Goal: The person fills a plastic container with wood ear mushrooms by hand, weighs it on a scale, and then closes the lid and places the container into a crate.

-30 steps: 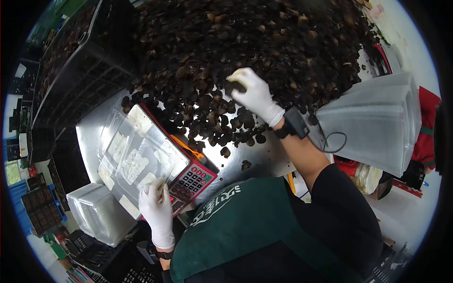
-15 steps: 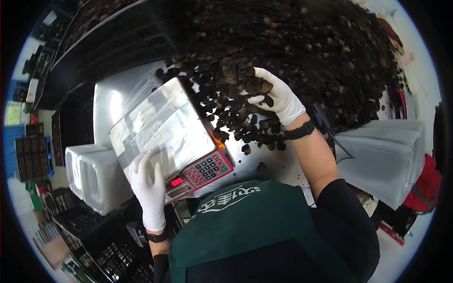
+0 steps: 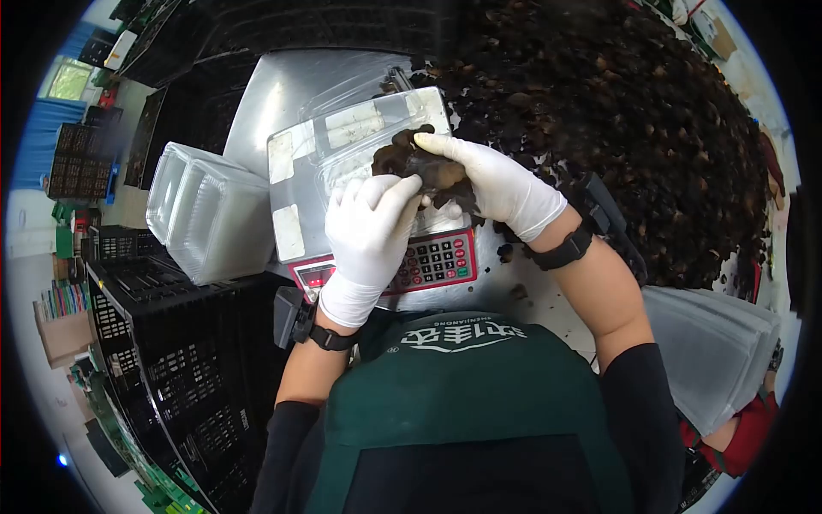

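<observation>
A clump of dark brown wood ear mushrooms [image 3: 441,174] is held over the scale, gripped by my gloved right hand [image 3: 509,188] with the thumb on top. My gloved left hand [image 3: 370,224] is closed, its thumb and forefinger pinching the near left edge of that clump. Beneath both hands is a digital scale [image 3: 294,236] with a red front and a keypad [image 3: 435,261]. Clear plastic [image 3: 330,150], apparently a tray, rests on its plate, partly covered by the mushrooms and my hands.
A large heap of wood ear mushrooms [image 3: 616,128] covers the steel table [image 3: 265,94] at the right. Stacked clear plastic trays stand at the left [image 3: 210,214] and lower right [image 3: 715,351]. Black crates [image 3: 188,368] stand at lower left. Another person's red clothing [image 3: 732,445] shows at lower right.
My right hand has moved left from the heap to above the scale with the mushrooms. My left hand has lifted off the scale's left edge and now meets the clump. The view has shifted.
</observation>
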A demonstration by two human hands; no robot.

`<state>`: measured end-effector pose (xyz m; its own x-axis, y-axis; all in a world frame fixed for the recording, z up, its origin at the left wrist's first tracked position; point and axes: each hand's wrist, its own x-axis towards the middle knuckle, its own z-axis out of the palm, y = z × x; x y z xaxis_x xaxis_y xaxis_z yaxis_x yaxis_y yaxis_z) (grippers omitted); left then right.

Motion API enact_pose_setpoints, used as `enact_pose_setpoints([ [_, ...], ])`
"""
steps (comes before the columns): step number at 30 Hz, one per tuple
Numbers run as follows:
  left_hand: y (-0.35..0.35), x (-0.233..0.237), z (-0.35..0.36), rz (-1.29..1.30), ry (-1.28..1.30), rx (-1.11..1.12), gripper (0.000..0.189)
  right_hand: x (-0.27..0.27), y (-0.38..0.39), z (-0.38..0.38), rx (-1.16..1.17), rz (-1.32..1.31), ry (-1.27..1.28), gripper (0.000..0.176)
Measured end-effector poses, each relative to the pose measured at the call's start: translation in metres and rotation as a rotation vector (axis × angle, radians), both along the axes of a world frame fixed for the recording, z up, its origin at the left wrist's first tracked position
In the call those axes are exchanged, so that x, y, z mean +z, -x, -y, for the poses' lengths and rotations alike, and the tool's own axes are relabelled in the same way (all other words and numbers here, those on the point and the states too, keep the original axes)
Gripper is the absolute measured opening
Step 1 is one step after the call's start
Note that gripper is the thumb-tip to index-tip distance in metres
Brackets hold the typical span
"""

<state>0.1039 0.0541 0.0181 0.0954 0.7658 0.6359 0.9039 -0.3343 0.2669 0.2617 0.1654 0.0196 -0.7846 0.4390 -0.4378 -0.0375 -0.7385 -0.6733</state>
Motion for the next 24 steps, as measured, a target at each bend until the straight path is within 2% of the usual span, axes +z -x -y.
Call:
enact_pose_setpoints([
  [2, 0.001, -0.006, 0.005, 0.221, 0.045, 0.024, 0.030, 0.006, 0.002, -0.002, 0.109, 0.094, 0.000, 0.047],
  [5, 0.002, -0.005, 0.010, 0.451, 0.143, 0.057, 0.023, -0.004, 0.008, 0.000, 0.136, 0.074, -0.053, 0.055],
  [6, 0.002, -0.004, 0.012, 0.506, 0.172, 0.074, 0.022, 0.007, 0.008, 0.003, 0.109, 0.117, -0.096, 0.060],
  [9, 0.006, -0.002, 0.016, 0.606, 0.239, 0.123, 0.016, 0.010, 0.021, 0.010, -0.105, 0.002, -0.046, 0.062],
  [13, 0.012, -0.005, 0.019, 0.664, 0.281, 0.159, 0.014, 0.029, 0.012, 0.001, 0.123, 0.209, -0.499, 0.058],
  [17, 0.018, -0.013, 0.020, 0.637, 0.285, 0.180, 0.013, 0.016, 0.013, 0.002, 0.038, 0.189, -0.847, 0.043],
  [18, 0.020, -0.013, 0.020, 0.626, 0.282, 0.184, 0.014, 0.005, 0.015, 0.000, -0.038, 0.160, -1.180, 0.037],
  [21, 0.020, -0.013, 0.022, 0.590, 0.267, 0.186, 0.015, -0.008, 0.014, 0.003, -0.034, 0.178, -1.708, 0.045],
  [22, 0.019, -0.010, 0.022, 0.575, 0.260, 0.183, 0.016, 0.000, 0.014, 0.016, -0.043, 0.182, -1.707, 0.053],
  [24, 0.015, -0.005, 0.024, 0.560, 0.258, 0.160, 0.017, -0.006, 0.018, 0.031, -0.039, 0.210, -1.662, 0.052],
])
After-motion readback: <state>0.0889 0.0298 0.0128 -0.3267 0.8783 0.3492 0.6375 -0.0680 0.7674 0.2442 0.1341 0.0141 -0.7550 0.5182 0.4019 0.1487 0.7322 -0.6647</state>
